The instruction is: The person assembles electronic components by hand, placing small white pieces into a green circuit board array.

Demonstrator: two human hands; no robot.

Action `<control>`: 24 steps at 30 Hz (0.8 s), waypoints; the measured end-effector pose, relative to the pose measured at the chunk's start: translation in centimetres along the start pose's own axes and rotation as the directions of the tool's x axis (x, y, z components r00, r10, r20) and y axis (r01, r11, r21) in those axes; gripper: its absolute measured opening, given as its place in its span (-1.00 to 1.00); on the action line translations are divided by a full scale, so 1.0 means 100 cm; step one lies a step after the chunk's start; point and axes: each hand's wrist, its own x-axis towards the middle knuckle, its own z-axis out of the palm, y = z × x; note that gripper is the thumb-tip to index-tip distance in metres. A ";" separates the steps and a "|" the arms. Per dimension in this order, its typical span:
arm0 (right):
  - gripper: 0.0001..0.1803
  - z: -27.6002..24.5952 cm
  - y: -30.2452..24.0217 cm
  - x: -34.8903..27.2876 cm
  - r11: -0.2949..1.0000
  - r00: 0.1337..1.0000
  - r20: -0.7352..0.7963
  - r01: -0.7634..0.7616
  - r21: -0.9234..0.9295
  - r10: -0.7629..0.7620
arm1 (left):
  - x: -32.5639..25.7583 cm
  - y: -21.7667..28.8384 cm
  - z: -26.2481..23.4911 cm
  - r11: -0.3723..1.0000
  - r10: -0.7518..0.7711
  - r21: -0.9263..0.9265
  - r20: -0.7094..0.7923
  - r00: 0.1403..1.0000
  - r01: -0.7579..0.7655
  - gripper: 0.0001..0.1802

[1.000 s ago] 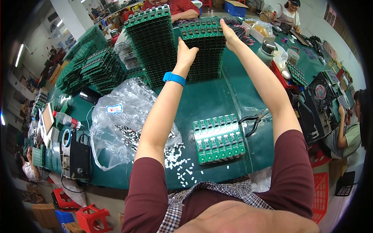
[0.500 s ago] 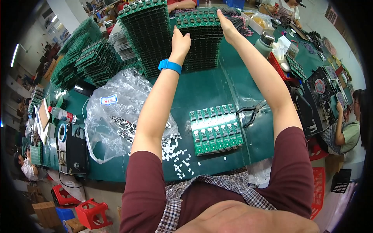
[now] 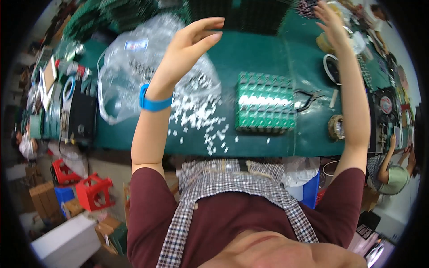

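Observation:
My left hand [image 3: 190, 47], with a blue band on its wrist, is raised over the clear plastic bag [image 3: 116, 85]. Its fingers stretch out and hold nothing. Farther right, my right hand [image 3: 333, 27] is up with fingers apart, also holding nothing. Tall stacks of green circuit boards [image 3: 261, 18] stand at the far edge between the hands, cut off by the top of the picture. Nearer to me lies a low block of green circuit boards [image 3: 266, 102]. Beside it on the right are black-handled pliers [image 3: 308, 100].
Small white pieces [image 3: 196, 111] spill from the bag across the green table [image 3: 254, 145]. A black box [image 3: 82, 114] and a bottle [image 3: 76, 69] stand at the left. By my right forearm lies a tan roll [image 3: 336, 127]. Red stools [image 3: 94, 192] are on the floor.
Both hands have come off the sides of the tall board stack and spread apart. The view has tipped down toward my body, so the stacks sit higher in the picture.

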 end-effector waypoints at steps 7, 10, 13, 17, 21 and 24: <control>-0.67 0.035 -0.028 -0.155 0.979 0.936 0.349 0.033 -0.199 0.039 | -0.166 -0.048 -0.027 0.778 -0.156 0.484 -0.466 0.871 0.399 -0.86; -0.74 0.045 -0.035 -0.205 0.985 0.894 0.439 -0.018 -0.172 0.093 | -0.178 -0.069 -0.025 0.667 -0.024 0.639 -0.496 0.868 0.384 -0.89; -0.78 0.058 -0.029 -0.236 0.993 0.881 0.458 -0.087 -0.080 0.114 | -0.164 -0.066 -0.009 0.488 0.092 0.816 -0.401 0.911 0.310 -0.84; -0.81 0.082 -0.027 -0.261 0.992 0.857 0.501 -0.119 -0.031 0.118 | -0.159 -0.075 -0.008 0.392 0.095 0.881 -0.324 0.941 0.264 -0.84; -0.82 0.104 -0.025 -0.276 0.991 0.848 0.513 -0.096 -0.093 0.130 | -0.160 -0.088 -0.010 0.469 -0.010 0.839 -0.306 0.952 0.275 -0.83; -0.76 0.127 -0.022 -0.285 0.989 0.866 0.496 0.008 -0.150 0.068 | -0.157 -0.071 -0.002 0.661 0.032 0.710 -0.351 0.936 0.244 -0.80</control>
